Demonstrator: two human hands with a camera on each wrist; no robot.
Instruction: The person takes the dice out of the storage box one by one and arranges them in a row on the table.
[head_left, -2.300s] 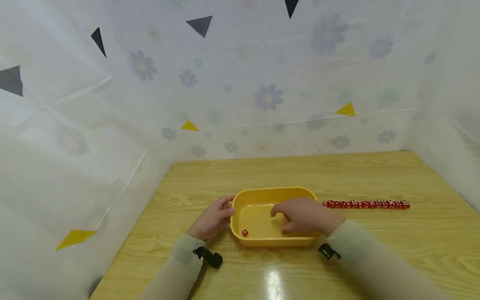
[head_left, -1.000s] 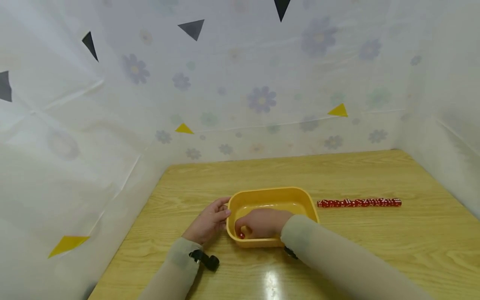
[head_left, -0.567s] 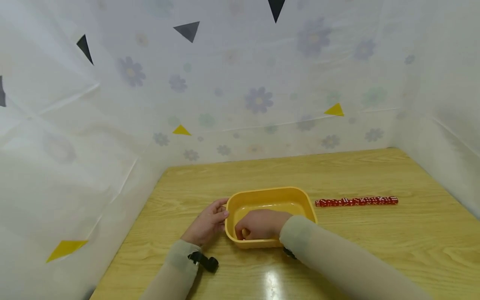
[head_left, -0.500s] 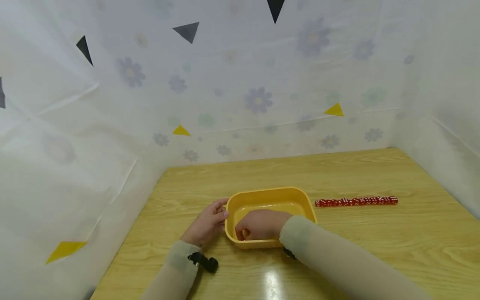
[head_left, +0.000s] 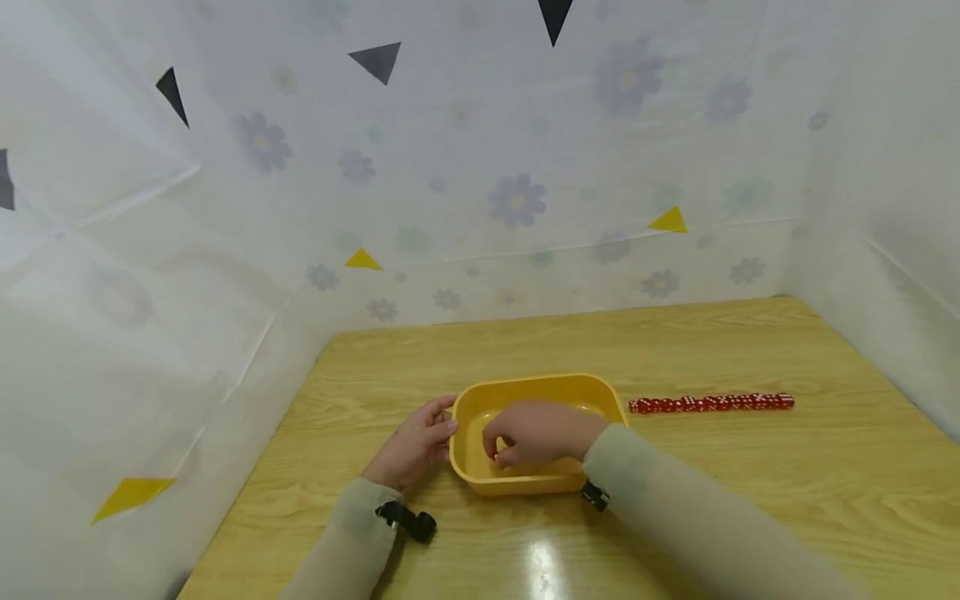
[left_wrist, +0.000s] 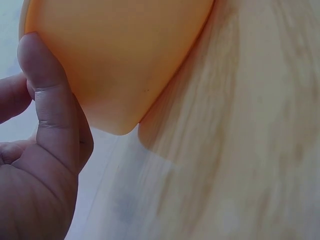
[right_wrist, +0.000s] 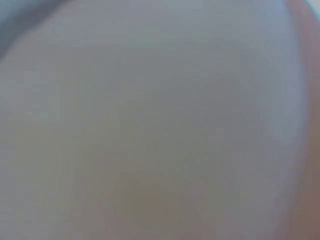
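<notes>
The left hand (head_left: 417, 442) presses its thumb on the yellow tub's (head_left: 542, 387) side. The right hand (head_left: 534, 433) is curled inside the tub; what it holds is hidden. Red dice (head_left: 711, 403) line up on the counter (head_left: 750, 492). No writing shows.

The scene is lit evenly and brightly from above. A white patch of glare is thrown on the varnished wooden table (head_left: 547, 567) near the bottom edge of the head view, and soft, short shadows are cast beside the yellow tray (head_left: 542, 386) and under the sleeves. Straight lines are bent slightly toward the corners of the head view, and the translucent flowered sheeting (head_left: 517, 200) is rendered pale and washed out. In the left wrist view the tray's wall (left_wrist: 125, 55) is shown soft-edged, and the table grain is smeared. The right wrist view is wholly out of focus: only a grey-mauve haze is seen.
</notes>
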